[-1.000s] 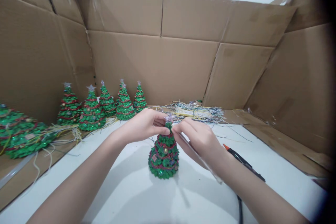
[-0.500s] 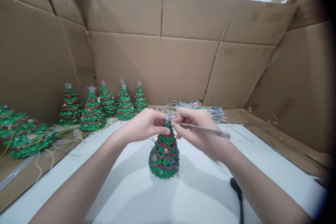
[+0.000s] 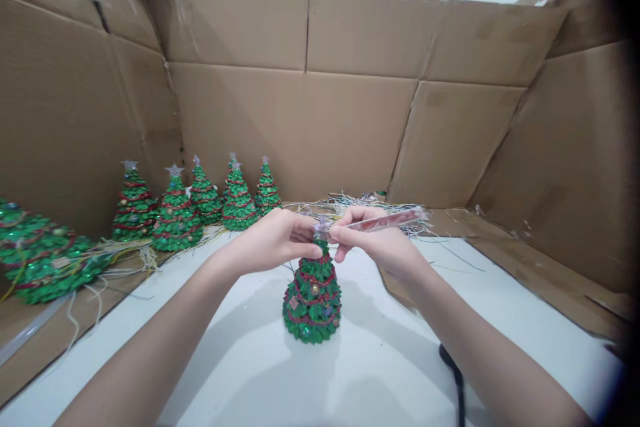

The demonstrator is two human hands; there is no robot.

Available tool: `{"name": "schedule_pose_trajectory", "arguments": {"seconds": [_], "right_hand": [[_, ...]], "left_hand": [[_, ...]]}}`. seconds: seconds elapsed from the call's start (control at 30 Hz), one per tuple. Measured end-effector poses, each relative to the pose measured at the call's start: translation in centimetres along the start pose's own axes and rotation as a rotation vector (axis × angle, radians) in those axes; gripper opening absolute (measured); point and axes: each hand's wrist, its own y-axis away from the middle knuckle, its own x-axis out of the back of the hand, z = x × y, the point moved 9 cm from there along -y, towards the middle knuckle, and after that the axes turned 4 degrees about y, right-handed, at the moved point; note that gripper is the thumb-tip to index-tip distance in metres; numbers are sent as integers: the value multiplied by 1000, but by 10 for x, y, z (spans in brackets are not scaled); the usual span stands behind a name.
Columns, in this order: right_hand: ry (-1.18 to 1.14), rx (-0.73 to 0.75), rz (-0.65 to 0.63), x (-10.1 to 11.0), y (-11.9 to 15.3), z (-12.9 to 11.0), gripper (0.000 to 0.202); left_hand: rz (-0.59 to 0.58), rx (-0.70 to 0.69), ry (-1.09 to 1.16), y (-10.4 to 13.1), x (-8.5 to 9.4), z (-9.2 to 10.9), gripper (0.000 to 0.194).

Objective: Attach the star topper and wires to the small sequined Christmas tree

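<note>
On the white counter (image 3: pixel 250 353): one small decorated tree (image 3: pixel 313 300), upright, base down, taken as the landmark for this report.
Star (image 3: pixel 321 227): pale, at the tip of the tree, between the person's two hands.
Left hand (image 3: pixel 275 240): on the left of the tree; fingers grasping its narrow top, thumb on the near side, just below the star.
Right hand (image 3: pixel 383 247): on the right of the tree; fingers pinching one end of a clear strip (image 3: pixel 395 219) close beside the star. Whether strip and star touch, I cannot tell from where I stand.
Step in hand: judged to be close work at the star, one hand bracing, the other fine-handling.
Next move: judged to call for a firm left hold and small, exact control of the strip's pinched end; the slim top could tip if pushed sideways.
Other trees (image 3: pixel 175 213): a group standing behind and left of the tree, each topped with a star.
Tilted tree (image 3: pixel 45 267): far left of the tree, leaning over, pale wires (image 3: pixel 145 255) beside it.
Wire heap (image 3: pixel 360 201): behind the tree and to its right, partly covered by the right hand.
Black cord (image 3: pixel 459 383): right of the tree, on the near side.
</note>
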Motion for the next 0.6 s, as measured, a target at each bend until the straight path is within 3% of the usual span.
{"name": "schedule_pose_trajectory", "arguments": {"seconds": [0.13, 0.37, 0.6], "right_hand": [[62, 47, 21, 4, 5, -8, 16], [356, 266, 167, 10, 25, -37, 13], [450, 336, 195, 1, 28, -39, 11]], "left_hand": [[-16, 10, 9, 0, -1, 0, 22], [-13, -1, 50, -1, -1, -3, 19], [8, -14, 18, -1, 0, -2, 19]]}}
